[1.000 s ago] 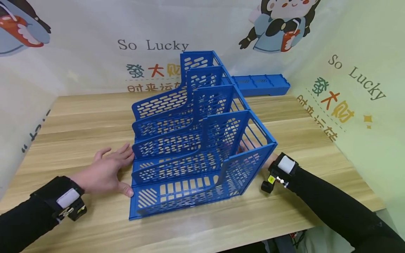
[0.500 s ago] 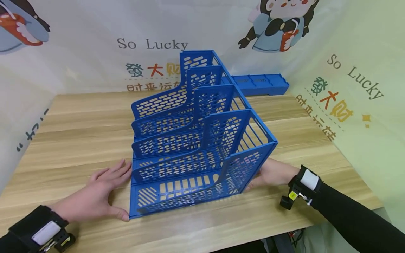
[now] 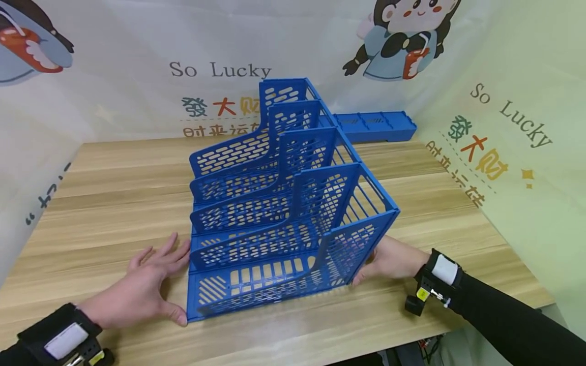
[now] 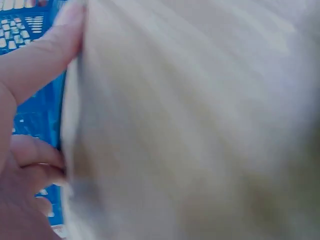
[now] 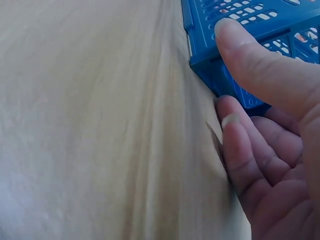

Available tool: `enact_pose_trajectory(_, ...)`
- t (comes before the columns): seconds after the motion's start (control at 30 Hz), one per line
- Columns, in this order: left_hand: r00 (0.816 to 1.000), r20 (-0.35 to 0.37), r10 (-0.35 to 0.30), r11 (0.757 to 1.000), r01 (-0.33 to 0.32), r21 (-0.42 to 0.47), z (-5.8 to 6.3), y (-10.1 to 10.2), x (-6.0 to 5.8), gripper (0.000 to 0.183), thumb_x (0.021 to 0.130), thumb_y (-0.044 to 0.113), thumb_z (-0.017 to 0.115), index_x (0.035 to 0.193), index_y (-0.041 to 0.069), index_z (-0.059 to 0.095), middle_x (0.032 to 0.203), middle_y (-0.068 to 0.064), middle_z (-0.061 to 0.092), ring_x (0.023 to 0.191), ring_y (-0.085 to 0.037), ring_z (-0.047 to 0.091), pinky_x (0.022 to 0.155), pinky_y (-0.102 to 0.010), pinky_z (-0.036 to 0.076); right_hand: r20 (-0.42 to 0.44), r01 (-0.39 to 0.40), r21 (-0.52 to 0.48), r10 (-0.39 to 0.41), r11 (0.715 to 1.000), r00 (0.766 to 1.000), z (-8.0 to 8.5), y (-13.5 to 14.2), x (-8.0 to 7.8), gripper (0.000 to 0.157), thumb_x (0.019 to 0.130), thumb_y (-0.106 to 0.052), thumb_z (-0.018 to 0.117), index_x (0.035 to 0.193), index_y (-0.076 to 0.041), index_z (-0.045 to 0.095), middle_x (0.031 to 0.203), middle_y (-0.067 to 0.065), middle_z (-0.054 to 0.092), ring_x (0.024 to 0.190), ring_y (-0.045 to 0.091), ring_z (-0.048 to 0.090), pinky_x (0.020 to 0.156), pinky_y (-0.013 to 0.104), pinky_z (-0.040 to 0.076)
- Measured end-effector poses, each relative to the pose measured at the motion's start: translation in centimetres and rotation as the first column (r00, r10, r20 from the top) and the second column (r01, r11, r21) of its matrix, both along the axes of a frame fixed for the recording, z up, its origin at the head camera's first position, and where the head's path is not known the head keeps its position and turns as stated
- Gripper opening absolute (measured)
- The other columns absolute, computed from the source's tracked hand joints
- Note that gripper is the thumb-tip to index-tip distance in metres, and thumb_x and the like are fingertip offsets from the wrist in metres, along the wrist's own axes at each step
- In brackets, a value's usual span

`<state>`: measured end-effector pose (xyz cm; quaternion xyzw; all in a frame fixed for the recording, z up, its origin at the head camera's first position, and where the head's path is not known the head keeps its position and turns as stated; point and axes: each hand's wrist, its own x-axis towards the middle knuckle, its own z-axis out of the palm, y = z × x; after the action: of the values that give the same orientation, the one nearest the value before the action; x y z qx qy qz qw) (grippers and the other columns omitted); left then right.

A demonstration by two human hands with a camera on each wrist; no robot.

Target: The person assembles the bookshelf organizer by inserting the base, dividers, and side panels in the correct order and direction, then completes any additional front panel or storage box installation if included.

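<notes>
A blue plastic file organizer point(image 3: 256, 244) with several slotted upright dividers stands on the wooden table in the head view. At its low front edge lies my left hand point(image 3: 142, 290), fingers spread and fairly straight, fingertips and thumb touching that edge. The left wrist view shows the left thumb point(image 4: 45, 60) against the blue plastic. My right hand point(image 3: 389, 258) holds the organizer's tall rear end at the near bottom corner. In the right wrist view its thumb point(image 5: 265, 65) lies on the side panel, with the fingers point(image 5: 255, 145) curled by the base; the panels partly hide them in the head view.
Behind the organizer, a long blue compartmented piece point(image 3: 375, 126) lies by the back wall. Printed white cloth point(image 3: 137, 40) hangs around the table point(image 3: 128, 193). The table's front edge runs below the hands, with dark items and cables point(image 3: 428, 351) under it at right.
Both hands have shifted toward the table's front edge along the organizer's ends. The right hand has come out from behind the panels to the near corner. The organizer stays practically in place.
</notes>
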<state>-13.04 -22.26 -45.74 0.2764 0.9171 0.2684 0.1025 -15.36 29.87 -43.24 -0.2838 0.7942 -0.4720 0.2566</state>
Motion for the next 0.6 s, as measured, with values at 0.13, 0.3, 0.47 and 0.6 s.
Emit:
enact_pose_trajectory(0.13, 1.000, 0.006, 0.019, 0.999, -0.019, 0.028, 0.1, -0.2, -0.1, 0.133, 0.056, 0.066, 0.095, 0.157, -0.007, 0.051, 0.176, -0.026, 0.032, 0.170, -0.050, 0.009, 0.127, -0.081, -0.003, 0.014, 0.020, -0.046, -0.019, 0.999, 1.000, -0.3, -0.7, 0.2, 0.076, 0.086, -0.005, 0.091, 0.152, 0.003, 0.053, 0.138, 0.025, 0.074, 0.120, 0.014, 0.078, 0.105, 0.034, 0.062)
enact_pose_trajectory(0.3, 0.999, -0.013, 0.032, 0.999, -0.032, 0.036, -0.1, -0.7, 0.0, 0.126, 0.054, 0.068, 0.095, 0.153, -0.002, 0.060, 0.177, -0.023, 0.033, 0.169, -0.048, 0.014, 0.128, -0.080, -0.008, -0.026, 0.045, -0.053, -0.047, 0.998, 0.999, -0.5, -2.5, 0.6, 0.068, 0.084, -0.006, 0.093, 0.144, -0.002, 0.061, 0.131, 0.018, 0.078, 0.108, 0.012, 0.078, 0.091, 0.028, 0.062)
enact_pose_trajectory(0.47, 0.999, -0.012, 0.038, 0.999, -0.038, 0.031, -0.3, -0.8, 0.2, 0.119, 0.054, 0.063, 0.099, 0.152, 0.004, 0.064, 0.177, -0.023, 0.033, 0.168, -0.049, 0.019, 0.126, -0.082, -0.004, -0.053, 0.035, 0.011, -0.035, 0.999, 0.998, -0.4, -3.1, 0.4, 0.044, 0.087, -0.013, 0.093, 0.126, -0.008, 0.073, 0.105, 0.005, 0.081, 0.082, 0.006, 0.065, 0.070, 0.021, 0.049)
enact_pose_trajectory(0.6, 1.000, 0.006, -0.003, 1.000, 0.003, -0.011, 0.0, -0.6, 0.1, 0.120, 0.058, 0.068, 0.096, 0.152, 0.000, 0.063, 0.176, -0.025, 0.035, 0.164, -0.053, 0.026, 0.123, -0.083, 0.006, -0.062, 0.010, 0.081, -0.005, 0.997, 0.998, 0.0, -1.8, -0.6, 0.030, 0.095, -0.009, 0.085, 0.121, -0.003, 0.073, 0.099, 0.008, 0.080, 0.080, 0.007, 0.066, 0.071, 0.022, 0.053)
